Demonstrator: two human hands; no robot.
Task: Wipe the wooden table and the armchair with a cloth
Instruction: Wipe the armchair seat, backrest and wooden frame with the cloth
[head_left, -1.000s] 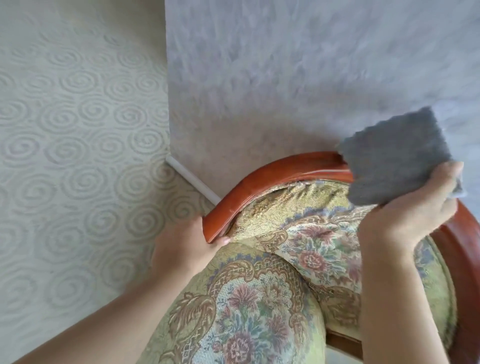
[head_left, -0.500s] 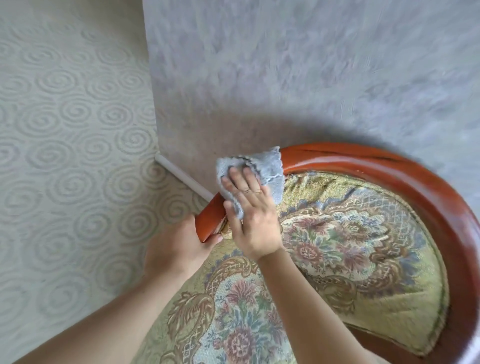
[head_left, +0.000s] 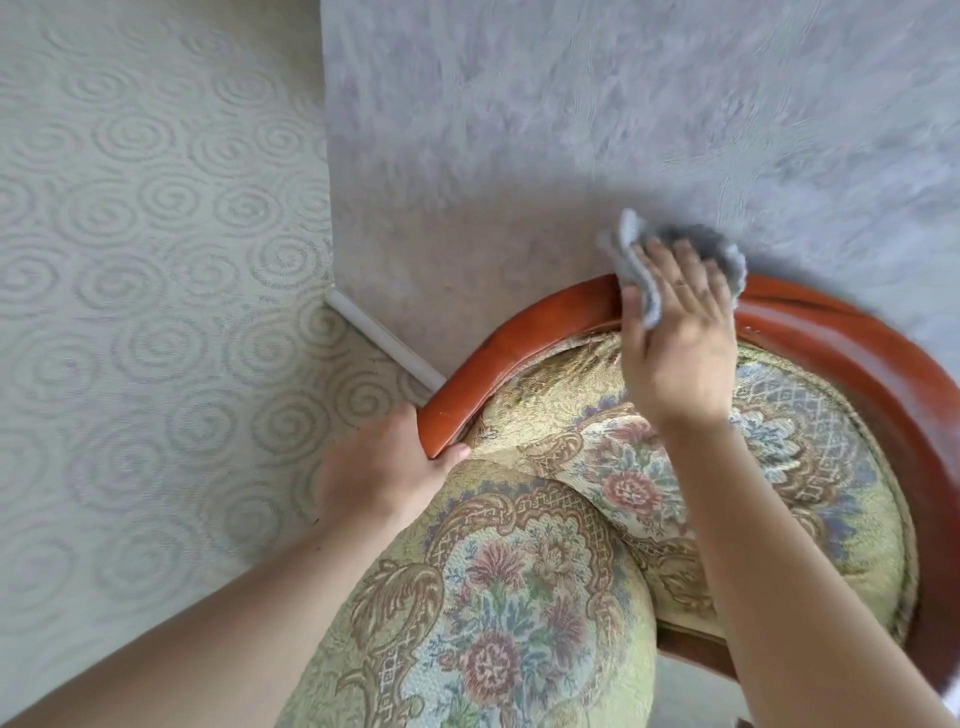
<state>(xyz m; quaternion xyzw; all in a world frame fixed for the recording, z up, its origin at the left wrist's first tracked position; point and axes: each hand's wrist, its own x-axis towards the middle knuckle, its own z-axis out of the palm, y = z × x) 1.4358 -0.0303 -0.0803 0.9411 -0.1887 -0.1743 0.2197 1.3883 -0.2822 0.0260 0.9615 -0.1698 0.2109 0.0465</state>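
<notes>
Head view, nearest first: the armchair's floral padded arm (head_left: 498, 623) fills the lower middle, with the left hand (head_left: 379, 467) beside it, fingers curled round the near end of the red-brown wooden frame (head_left: 524, 332) and thumb on its inner edge. Farther in, the right hand (head_left: 680, 338) lies with straight fingers pressing a grey cloth (head_left: 639, 260) onto the top of the curved frame, above the floral backrest (head_left: 779, 447). Behind the armchair stands a mottled grey wall (head_left: 571, 130), with a white baseboard (head_left: 384, 340) and swirl-patterned carpet (head_left: 156, 260) to the left.
</notes>
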